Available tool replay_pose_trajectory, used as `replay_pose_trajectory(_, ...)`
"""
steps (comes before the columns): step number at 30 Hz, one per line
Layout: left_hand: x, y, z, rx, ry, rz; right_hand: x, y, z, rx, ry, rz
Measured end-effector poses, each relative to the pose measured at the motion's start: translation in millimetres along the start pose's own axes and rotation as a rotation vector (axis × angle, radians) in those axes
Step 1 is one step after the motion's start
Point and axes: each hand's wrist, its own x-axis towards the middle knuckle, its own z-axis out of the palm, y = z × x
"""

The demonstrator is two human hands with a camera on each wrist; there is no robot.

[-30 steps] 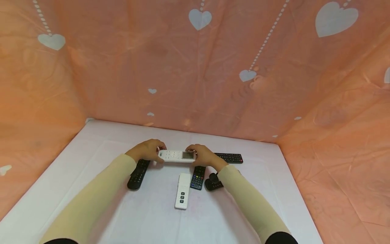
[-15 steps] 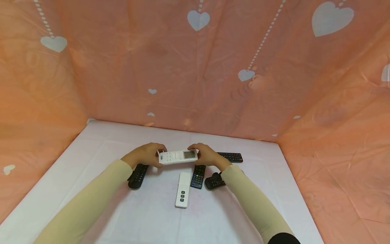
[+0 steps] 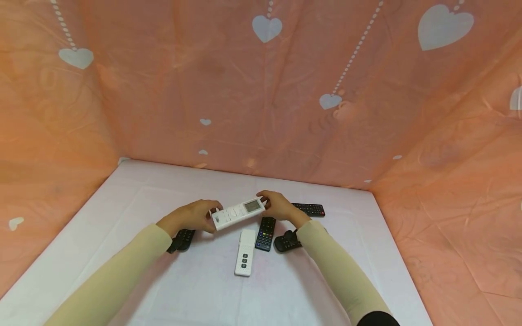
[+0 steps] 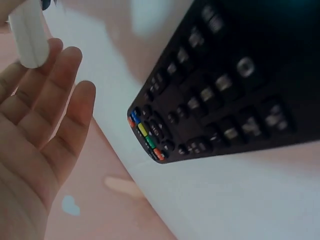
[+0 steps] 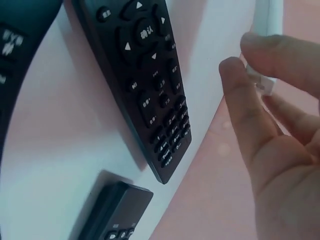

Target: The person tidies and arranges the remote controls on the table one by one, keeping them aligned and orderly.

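Observation:
A white air-conditioner remote with a small grey screen is held by both hands, one at each end, and slants with its screen end farther away. My left hand grips the near-left end; the left wrist view shows that white end against the fingers. At the screen end my right hand pinches the remote between thumb and fingers, as the right wrist view also shows. A black remote lies partly hidden under my left forearm. Below the held remote lie a second white remote and a black remote with coloured buttons.
Another black remote lies behind my right wrist, and a further black one is partly covered by my right sleeve. All rest on a white-covered table. An orange heart-print cloth rises along its back and sides.
The white air-conditioner remote has turned from level to slanted, its left end coming nearer the person. My left hand has moved with it, toward the person; my right hand has shifted slightly right.

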Motion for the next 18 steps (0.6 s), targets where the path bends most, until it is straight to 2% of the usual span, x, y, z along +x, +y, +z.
replay_pose_trajectory(6, -12.2, 5.5, 4.3, 0.024, 0.021, 0.012, 2.2, -2, 3, 0.01, 0.047, 0.017)
replay_pose_trajectory(13, -24.1, 12.6, 14.0, 0.072, 0.077, 0.069, 8.0, -3, 8, 0.0, 0.062, -0.003)
replay_pose_trajectory(18, -34.9, 20.5, 22.7, 0.049, 0.094, 0.018, 14.0, -8, 12, 0.023, 0.046, -0.018)
